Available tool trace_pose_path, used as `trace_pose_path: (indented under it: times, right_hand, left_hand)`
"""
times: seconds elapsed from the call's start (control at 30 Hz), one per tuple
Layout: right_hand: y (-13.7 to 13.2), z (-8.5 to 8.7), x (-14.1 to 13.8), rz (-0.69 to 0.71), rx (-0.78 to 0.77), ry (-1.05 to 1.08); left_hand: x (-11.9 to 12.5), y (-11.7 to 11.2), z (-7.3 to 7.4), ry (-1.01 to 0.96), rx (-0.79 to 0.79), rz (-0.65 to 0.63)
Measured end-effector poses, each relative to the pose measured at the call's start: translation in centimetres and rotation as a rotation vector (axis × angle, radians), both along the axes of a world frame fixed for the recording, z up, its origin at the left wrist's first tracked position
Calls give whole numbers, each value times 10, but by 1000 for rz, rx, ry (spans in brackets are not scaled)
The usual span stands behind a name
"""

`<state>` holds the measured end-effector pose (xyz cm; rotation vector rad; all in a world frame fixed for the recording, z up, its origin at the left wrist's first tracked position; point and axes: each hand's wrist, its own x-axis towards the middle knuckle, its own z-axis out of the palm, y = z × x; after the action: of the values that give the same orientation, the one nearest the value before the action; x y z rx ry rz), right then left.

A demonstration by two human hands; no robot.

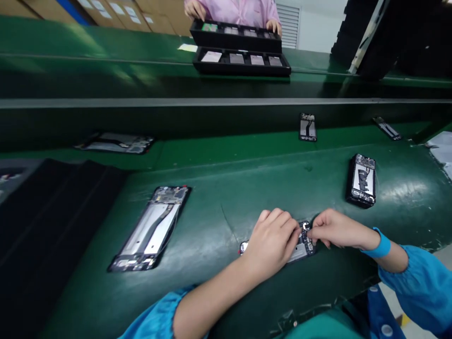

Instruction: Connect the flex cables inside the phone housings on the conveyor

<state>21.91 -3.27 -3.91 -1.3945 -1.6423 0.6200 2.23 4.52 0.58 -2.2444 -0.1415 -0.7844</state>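
An opened phone (301, 253) lies crosswise on the green bench in front of me, its circuit board end to the right and its silver middle partly covered. My left hand (271, 242) lies over the phone with curled fingers gripping it, the fingertips at the board end. At that same end my right hand (334, 230), with a blue band on its wrist, closes thumb and finger in a pinch against the board. Whatever sits between those fingertips is too small or hidden to make out.
A larger opened phone (151, 230) lies to the left, and a stack of opened phones (362, 181) stands at right. Further phones, one (308, 127) among them, lie along the back strip. Black trays (243, 68) sit on the raised shelf, handled by a person in pink. Dark ridged material (63, 226) covers the left.
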Motion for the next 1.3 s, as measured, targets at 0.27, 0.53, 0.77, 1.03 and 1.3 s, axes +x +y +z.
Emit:
trace_pose_path:
  times: [0.27, 0.53, 0.77, 1.03, 1.3]
  right_hand:
    - [5, 5, -3, 57, -100, 158]
    - [9, 1, 2, 80, -119, 180]
    - [4, 6, 1, 84, -147, 172]
    - [1, 13, -5, -10, -140, 112]
    - [3, 18, 2, 40, -110, 62]
  left_hand:
    - [1, -3, -2, -21, 8, -36]
    - [1, -1, -4, 4, 10, -38]
    - [0, -3, -3, 17, -49, -24]
    - [0, -6, 0, 23, -151, 5]
    - [2, -7, 2, 18, -283, 37]
